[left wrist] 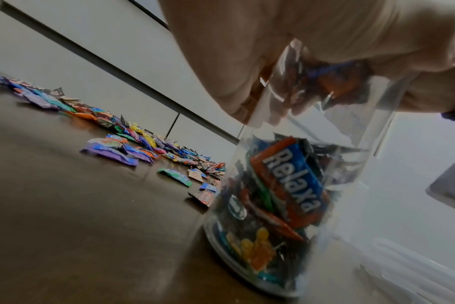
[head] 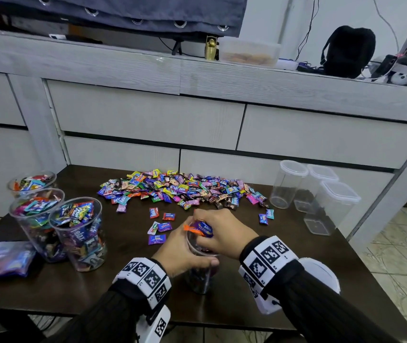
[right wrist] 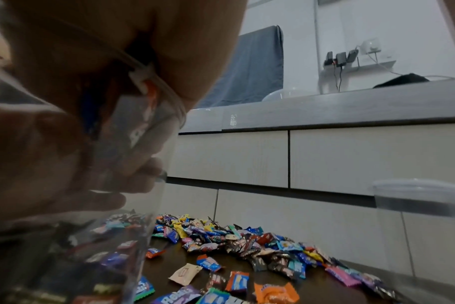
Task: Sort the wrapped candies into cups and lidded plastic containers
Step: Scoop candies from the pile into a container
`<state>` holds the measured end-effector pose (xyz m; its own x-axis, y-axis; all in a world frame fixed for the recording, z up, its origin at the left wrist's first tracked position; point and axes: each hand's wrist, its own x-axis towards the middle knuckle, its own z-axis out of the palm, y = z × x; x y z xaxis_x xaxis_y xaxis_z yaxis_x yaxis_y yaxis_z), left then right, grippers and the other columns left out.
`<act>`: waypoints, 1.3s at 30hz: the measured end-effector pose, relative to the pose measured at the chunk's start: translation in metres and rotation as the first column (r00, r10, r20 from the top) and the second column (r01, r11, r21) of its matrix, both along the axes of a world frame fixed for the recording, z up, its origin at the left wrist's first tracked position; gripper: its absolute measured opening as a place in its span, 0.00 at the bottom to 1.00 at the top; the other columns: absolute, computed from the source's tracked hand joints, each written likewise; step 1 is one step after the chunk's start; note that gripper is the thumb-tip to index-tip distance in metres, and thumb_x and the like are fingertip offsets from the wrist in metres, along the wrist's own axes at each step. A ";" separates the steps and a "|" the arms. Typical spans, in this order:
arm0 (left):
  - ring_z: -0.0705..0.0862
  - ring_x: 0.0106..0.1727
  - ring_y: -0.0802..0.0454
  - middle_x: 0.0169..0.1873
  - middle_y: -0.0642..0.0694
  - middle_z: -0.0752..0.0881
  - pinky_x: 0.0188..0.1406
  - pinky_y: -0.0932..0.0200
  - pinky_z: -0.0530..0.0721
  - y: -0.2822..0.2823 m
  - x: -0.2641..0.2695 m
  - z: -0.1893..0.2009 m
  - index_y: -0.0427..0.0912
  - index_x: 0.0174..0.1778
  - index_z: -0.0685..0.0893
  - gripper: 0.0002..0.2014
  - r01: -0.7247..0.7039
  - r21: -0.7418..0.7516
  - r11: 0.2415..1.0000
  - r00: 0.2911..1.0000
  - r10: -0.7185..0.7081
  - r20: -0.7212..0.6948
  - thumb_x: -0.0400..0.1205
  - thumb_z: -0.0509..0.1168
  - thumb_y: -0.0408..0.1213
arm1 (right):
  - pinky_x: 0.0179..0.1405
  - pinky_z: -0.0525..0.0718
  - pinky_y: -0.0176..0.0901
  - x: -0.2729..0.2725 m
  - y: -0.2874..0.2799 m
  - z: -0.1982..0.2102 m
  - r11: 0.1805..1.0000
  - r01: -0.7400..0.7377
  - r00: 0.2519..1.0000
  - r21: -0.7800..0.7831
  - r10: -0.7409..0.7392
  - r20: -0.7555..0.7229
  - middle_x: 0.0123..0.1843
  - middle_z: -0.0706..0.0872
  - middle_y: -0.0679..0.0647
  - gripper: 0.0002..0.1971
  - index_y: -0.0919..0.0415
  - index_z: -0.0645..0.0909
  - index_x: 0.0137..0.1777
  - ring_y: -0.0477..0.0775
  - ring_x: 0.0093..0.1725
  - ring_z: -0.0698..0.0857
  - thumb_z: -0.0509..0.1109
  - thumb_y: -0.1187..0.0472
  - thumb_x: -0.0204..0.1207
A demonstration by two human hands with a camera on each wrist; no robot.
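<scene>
Clear cup (head: 201, 273), upright, part-filled w/ wrapped candies (Relaxa visible), just in front of candy pile (head: 185, 188).

My dark brown table (head: 284, 280) stands against a pale grey wood-grain cabinet (head: 148, 112) with wide drawers. On its top ledge sit a black backpack (head: 348, 50) and cables. A blue-grey curtain (head: 123, 11) hangs behind. Beige floor tiles (head: 400, 256) lie to my right.

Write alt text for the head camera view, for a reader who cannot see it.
Left hand grips a clear plastic cup on the dark wooden table while the right hand drops in a handful of wrapped candies. Behind lies a colourful heap of wrapped candies, three filled clear cups left, three empty lidded containers right.
</scene>
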<state>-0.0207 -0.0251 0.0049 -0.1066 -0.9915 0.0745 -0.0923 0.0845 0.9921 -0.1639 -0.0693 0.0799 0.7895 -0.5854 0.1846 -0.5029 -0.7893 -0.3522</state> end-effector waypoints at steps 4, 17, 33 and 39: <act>0.88 0.61 0.42 0.56 0.40 0.89 0.66 0.36 0.82 0.000 -0.001 -0.003 0.47 0.66 0.75 0.44 0.002 0.001 1.000 0.998 -0.002 -0.055 0.55 0.87 0.37 | 0.45 0.80 0.50 0.002 0.001 0.009 0.999 -0.030 0.991 -0.019 0.027 -0.131 0.45 0.86 0.58 0.11 0.59 0.80 0.55 0.56 0.42 0.81 0.70 0.58 0.74; 0.85 0.60 0.64 0.56 0.54 0.87 0.56 0.69 0.81 -0.001 0.003 0.001 0.55 0.61 0.77 0.41 0.001 -0.075 0.997 0.996 0.005 0.086 0.51 0.85 0.49 | 0.53 0.81 0.43 0.007 0.001 0.037 0.991 -0.011 0.930 0.131 0.058 -0.362 0.53 0.86 0.54 0.18 0.58 0.81 0.56 0.53 0.52 0.83 0.78 0.61 0.67; 0.82 0.67 0.59 0.61 0.58 0.87 0.66 0.60 0.79 -0.017 0.033 -0.008 0.53 0.65 0.77 0.45 -0.142 -0.058 0.988 0.989 0.138 -0.060 0.61 0.60 0.83 | 0.51 0.76 0.39 -0.060 -0.047 0.001 0.797 0.569 0.819 0.202 -0.572 -0.054 0.59 0.81 0.55 0.23 0.58 0.73 0.64 0.49 0.53 0.79 0.76 0.54 0.72; 0.53 0.86 0.46 0.85 0.42 0.57 0.82 0.41 0.58 -0.049 0.069 -0.019 0.45 0.84 0.59 0.42 -0.414 0.057 0.908 0.583 0.217 0.783 0.80 0.62 0.65 | 0.81 0.59 0.58 -0.051 -0.073 -0.066 0.701 0.665 0.726 0.258 -0.528 -0.440 0.84 0.53 0.61 0.61 0.63 0.45 0.83 0.62 0.83 0.55 0.81 0.40 0.61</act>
